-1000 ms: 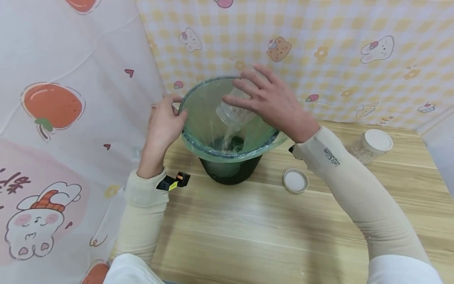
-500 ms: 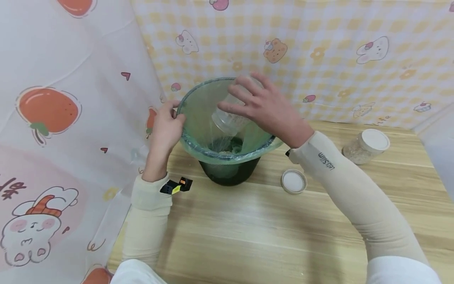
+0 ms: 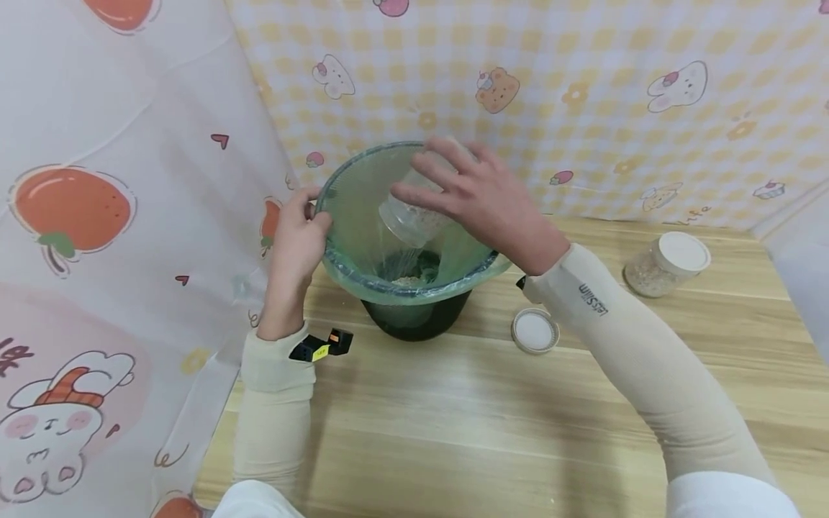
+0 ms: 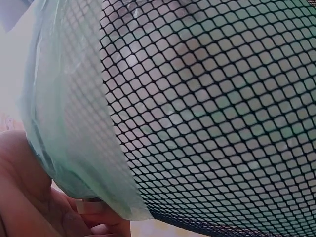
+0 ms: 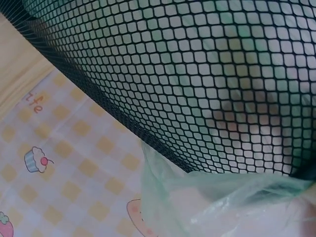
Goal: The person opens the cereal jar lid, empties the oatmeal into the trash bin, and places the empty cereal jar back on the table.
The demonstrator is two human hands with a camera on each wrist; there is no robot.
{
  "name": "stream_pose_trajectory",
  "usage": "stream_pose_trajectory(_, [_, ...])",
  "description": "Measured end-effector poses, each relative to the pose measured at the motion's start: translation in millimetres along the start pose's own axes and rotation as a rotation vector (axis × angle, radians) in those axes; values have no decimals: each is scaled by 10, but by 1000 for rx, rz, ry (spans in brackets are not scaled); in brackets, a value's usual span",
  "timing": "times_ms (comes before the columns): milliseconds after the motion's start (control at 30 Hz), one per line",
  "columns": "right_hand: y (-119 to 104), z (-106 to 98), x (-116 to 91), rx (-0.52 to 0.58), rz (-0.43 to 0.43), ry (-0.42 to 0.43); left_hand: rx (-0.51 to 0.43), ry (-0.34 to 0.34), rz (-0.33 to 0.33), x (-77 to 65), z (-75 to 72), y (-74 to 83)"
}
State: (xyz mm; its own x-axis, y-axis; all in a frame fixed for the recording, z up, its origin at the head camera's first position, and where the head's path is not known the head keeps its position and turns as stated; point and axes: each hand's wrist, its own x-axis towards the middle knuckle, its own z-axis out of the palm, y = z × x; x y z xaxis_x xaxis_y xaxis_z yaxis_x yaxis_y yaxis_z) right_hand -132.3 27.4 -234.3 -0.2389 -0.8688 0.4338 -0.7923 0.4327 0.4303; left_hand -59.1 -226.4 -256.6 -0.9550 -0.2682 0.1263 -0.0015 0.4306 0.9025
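Observation:
A black mesh waste bin (image 3: 414, 322), lined with a thin green plastic bag (image 3: 363, 279), stands on the table in the head view. At its left rim my left hand (image 3: 296, 241) grips the edge, thumb inside and fingers outside. Over the bin's mouth my right hand (image 3: 486, 201) holds a clear jar (image 3: 411, 219), tilted mouth down inside the liner. Pale grains show in the jar, and a small heap of grain (image 3: 406, 281) lies at the bin's bottom. Mesh (image 4: 212, 108) and folded-over liner fill most of the left wrist view; mesh (image 5: 187, 74) hides the right hand's work.
A second clear jar (image 3: 650, 273) with a white lid stands on the wooden table (image 3: 414, 417) to the right. A loose round lid (image 3: 535, 331) lies right of the bin. Patterned cloth (image 3: 583, 144) hangs close behind and at the left.
The falling stream of grains has thinned, and pale grain now shows at the bin's bottom. The jar stays tilted; both hands keep their holds. The head view has shifted slightly.

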Motion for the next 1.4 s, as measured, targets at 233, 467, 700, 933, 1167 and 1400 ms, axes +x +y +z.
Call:
stream_pose_trajectory(233, [-29,-37,28,-50,-77,-28,-29,-8,-17,-15,-11,-3])
stream_pose_trajectory(467, [-42,-51,8,-77,-99,-7,-34,7,-12,-15,-2,-32])
stream_pose_trajectory(700, [-35,-59,-9,-94,-85,29,-42,8,-1,-6,19,-34])
stream_pose_trajectory(933, [-22,-49,2,-147,-114,-29,-40,17,-7,11,21,-26])
stream_pose_trajectory(1167, [-19,-31,4,-197,-136,-73,-18,-2,-7,58,40,-59])
stream_pose_trajectory(1400, [-27,-25,-6,-238,-128,-70,-13,14,2,63,49,-64])
